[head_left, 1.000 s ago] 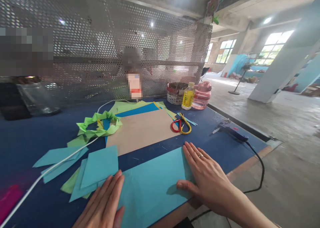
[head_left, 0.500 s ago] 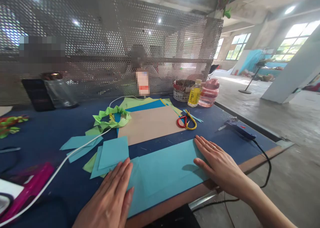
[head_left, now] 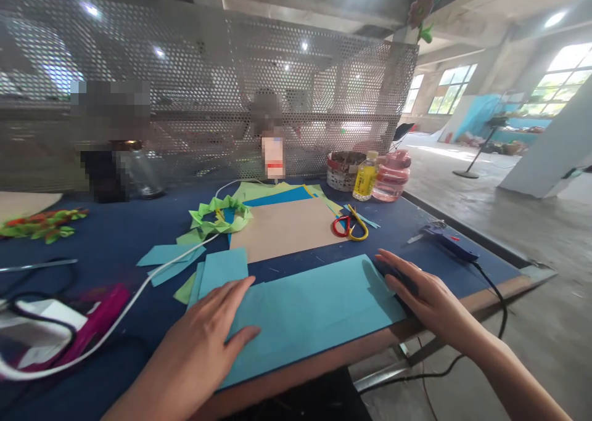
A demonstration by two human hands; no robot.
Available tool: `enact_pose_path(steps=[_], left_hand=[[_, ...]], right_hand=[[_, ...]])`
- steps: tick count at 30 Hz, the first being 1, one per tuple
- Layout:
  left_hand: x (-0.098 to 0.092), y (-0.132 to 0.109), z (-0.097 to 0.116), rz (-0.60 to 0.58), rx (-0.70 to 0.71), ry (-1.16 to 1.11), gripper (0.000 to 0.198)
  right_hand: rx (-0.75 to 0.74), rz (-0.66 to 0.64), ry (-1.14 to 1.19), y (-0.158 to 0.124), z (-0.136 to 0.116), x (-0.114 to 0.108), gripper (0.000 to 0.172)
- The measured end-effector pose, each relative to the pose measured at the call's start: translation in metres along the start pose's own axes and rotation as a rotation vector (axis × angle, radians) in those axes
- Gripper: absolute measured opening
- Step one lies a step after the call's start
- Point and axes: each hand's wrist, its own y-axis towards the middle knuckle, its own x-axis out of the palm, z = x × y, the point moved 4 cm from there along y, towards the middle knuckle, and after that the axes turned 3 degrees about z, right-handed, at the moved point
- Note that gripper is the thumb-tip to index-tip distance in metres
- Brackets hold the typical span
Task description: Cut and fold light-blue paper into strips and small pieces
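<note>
A wide strip of light-blue paper lies flat along the front edge of the table. My left hand is over its left end, thumb and fingers apart, holding nothing. Beyond its right end is my right hand, raised a little, with fingers stretched out. Smaller light-blue paper pieces sit partly behind my left hand. A large beige sheet lies farther back, with red-and-yellow-handled scissors at its right end. Left of that sheet rests a zigzag ring of folded green paper.
A glue gun lies on the right, its black cord hanging over the edge. Behind stand a basket, a yellow-labelled bottle and a pink bottle. A white cable crosses the left side near a magenta object.
My right hand has lifted from the paper's right end and moved off to its right. My left thumb has spread away from the fingers. The view has shifted slightly left.
</note>
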Motion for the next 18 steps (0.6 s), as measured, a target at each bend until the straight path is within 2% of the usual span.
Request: enact_pose_path(steps=[4,9,12,15,16,18], left_hand=[[-0.013,0.026,0.004,-0.231,-0.109,-0.131,0.060],[-0.023,0.049,0.009,-0.396,-0.070,-0.201,0.046],[-0.026,0.053,0.010,-0.411,-0.074,-0.247,0.022],[-0.031,0.047,0.010,-0.390,-0.123,-0.451,0.017],[-0.034,0.044,0.008,-0.367,-0.155,-0.555,0.017],[-0.040,0.038,0.002,-0.228,-0.273,-0.761,0.017]], right_hand=[[-0.055,0.028,-0.011,0.003,-0.001,0.004,0.047],[-0.076,0.052,-0.002,0.002,0.000,0.006,0.049],[-0.065,0.067,0.010,-0.001,0.000,0.005,0.050],[-0.005,0.134,0.055,-0.005,0.000,0.000,0.052],[0.028,0.179,0.084,-0.006,-0.001,-0.002,0.052],[0.099,0.302,0.171,-0.009,-0.004,-0.006,0.049]])
